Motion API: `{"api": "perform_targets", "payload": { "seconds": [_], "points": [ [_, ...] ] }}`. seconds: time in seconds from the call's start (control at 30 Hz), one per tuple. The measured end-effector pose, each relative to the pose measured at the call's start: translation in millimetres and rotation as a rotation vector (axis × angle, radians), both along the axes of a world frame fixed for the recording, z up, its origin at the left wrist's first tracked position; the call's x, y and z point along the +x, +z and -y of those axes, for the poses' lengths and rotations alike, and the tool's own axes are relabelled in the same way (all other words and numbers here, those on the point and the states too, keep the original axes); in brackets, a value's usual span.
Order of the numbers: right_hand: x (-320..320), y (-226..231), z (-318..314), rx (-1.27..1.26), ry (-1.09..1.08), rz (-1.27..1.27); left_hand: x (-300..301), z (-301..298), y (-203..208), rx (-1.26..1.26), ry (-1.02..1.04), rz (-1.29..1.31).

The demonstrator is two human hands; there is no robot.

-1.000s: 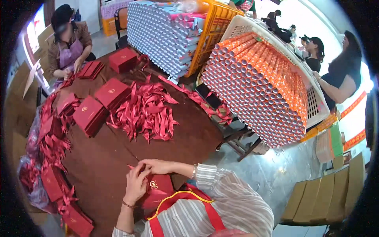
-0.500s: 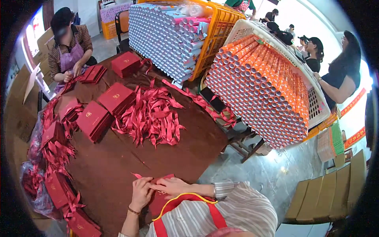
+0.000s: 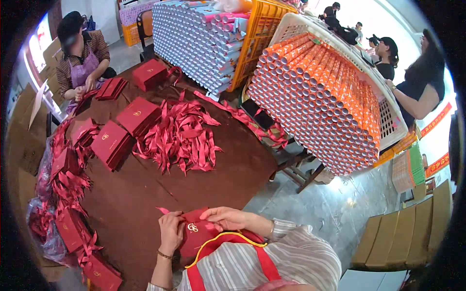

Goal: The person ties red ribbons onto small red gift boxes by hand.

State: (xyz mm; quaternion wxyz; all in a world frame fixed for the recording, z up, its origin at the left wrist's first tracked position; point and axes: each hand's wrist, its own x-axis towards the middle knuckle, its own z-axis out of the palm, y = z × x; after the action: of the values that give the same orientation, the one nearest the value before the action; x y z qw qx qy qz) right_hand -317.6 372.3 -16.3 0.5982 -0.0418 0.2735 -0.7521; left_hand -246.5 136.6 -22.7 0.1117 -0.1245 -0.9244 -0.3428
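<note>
Both hands are now drawing closer to the body than half a second ago, bringing the red bag (image 3: 194,233) to the table's near edge at six o'clock. Left hand (image 3: 171,232) is clamping the bag's left side, a ribbon end (image 3: 162,210) poking out above it; right hand (image 3: 225,218) is pinching its top edge, probably steadying it for threading. Further out, at twelve o'clock, loose ribbons (image 3: 182,136) are lying heaped within reach, bag stacks (image 3: 124,128) at eleven. Beyond, orange tubes (image 3: 323,104) are filling a tilted crate.

Striped grey-white shirt sleeves, a red yellow-edged apron, and a thin wrist bracelet.
</note>
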Motion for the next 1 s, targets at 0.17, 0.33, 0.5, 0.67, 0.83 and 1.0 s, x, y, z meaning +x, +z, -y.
{"api": "perform_targets", "payload": {
  "seconds": [0.17,0.33,0.5,0.67,0.83,1.0],
  "points": [
    [5,5,5,-0.037,-0.127,0.025,-1,-2,-4,0.001,0.026,-0.008],
    [6,-11,14,0.124,-0.364,-0.063,2,-5,-9,-0.031,0.067,-0.015],
    [4,-10,22,0.032,-0.363,0.1,4,3,-3,0.009,0.016,0.018],
    [-3,-18,16,-0.163,-0.256,0.155,-2,16,-6,0.091,-0.047,0.081],
    [-3,-10,27,-0.005,-0.398,-0.089,-9,13,-3,0.088,-0.013,0.071],
    [-9,-5,50,0.267,-0.711,-0.432,-16,0,-8,0.031,0.065,-0.081]
  ]
}}
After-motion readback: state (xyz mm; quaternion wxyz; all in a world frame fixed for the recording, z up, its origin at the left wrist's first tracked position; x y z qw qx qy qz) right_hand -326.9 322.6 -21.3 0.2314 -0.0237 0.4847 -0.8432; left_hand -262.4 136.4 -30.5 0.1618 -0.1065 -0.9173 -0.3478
